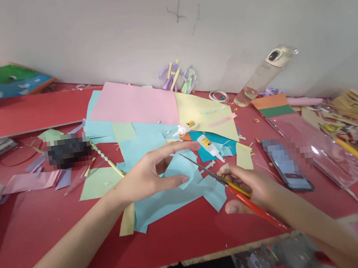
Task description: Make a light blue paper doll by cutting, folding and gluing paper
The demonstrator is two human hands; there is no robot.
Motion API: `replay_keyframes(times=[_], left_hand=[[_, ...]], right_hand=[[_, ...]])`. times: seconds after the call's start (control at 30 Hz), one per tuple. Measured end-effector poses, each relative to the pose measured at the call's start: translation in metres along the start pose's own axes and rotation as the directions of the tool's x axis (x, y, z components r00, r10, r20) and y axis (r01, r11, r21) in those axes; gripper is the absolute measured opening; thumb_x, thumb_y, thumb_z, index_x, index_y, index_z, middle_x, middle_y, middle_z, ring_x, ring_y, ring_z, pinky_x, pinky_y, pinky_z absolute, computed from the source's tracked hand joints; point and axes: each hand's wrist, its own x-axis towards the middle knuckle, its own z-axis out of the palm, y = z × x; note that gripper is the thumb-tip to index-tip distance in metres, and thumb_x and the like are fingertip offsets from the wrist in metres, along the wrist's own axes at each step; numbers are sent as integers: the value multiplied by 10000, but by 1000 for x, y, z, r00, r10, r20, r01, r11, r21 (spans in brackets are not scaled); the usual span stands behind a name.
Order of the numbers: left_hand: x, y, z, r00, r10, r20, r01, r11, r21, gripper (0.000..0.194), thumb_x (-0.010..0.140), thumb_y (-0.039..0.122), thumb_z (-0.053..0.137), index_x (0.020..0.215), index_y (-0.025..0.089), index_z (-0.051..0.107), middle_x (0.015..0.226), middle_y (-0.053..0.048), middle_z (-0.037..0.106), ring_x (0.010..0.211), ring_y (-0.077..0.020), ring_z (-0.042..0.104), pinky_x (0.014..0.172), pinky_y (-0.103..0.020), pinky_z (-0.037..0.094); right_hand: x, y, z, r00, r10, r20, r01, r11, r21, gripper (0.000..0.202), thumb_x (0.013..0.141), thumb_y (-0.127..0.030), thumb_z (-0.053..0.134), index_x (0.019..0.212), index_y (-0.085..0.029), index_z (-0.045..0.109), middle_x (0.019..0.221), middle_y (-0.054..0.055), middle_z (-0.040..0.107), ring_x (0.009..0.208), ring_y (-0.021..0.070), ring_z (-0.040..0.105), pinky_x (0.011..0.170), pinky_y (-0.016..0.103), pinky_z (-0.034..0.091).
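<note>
From where I stand, the left hand (149,175) and right hand (260,185) look slender-fingered and bare, slim forearms (68,245) uncovered towards the frame's lower corners.

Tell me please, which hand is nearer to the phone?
Right. The right hand, gripping the scissors, is just left of the phone; the left hand is farther left, over the blue paper.
</note>
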Motion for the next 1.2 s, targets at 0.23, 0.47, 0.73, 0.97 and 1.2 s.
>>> replay_keyframes(times=[0.23,0.47,0.73,0.97,1.2], left_hand=[[0,-2,-2,998,-26,61,26,1000,9,560,846,178,656,1349,393,539,1377,5,588,789,-177,597,534,-293,381],[0,-2,-3,995,-37,88,38,999,-8,574,840,149,656,1351,380,539,1382,13,578,747,-138,522,546,-276,322],[-1,-5,-1,993,-72,89,84,986,-147,561,846,200,665,1359,380,529,1403,2,550,778,-130,532,618,-279,404],[3,-12,5,993,-115,-21,109,975,-195,422,873,231,638,1274,339,562,1417,-24,505,809,-115,564,696,-272,467],[6,-12,5,967,-241,-85,222,956,-189,203,895,352,639,806,169,636,700,28,532,620,-74,436,546,-203,346]], right_hand=[[-1,-17,-15,985,113,131,-120,991,53,337,734,-420,748,895,-261,498,715,-62,537,637,139,487,591,232,417],[0,-15,-13,982,160,101,-160,987,-8,395,714,-492,751,848,-252,467,637,-78,422,592,124,350,546,225,319],[-1,-6,-10,983,166,74,-163,986,-47,419,708,-520,739,825,-252,438,605,-88,343,581,122,305,533,223,271],[-7,5,-6,983,181,31,-182,983,34,419,689,-483,753,843,-252,440,632,-82,392,581,121,360,540,214,335],[-9,4,3,984,176,-32,-171,979,108,371,715,-478,725,878,-249,483,650,-67,485,571,129,437,554,240,412]])
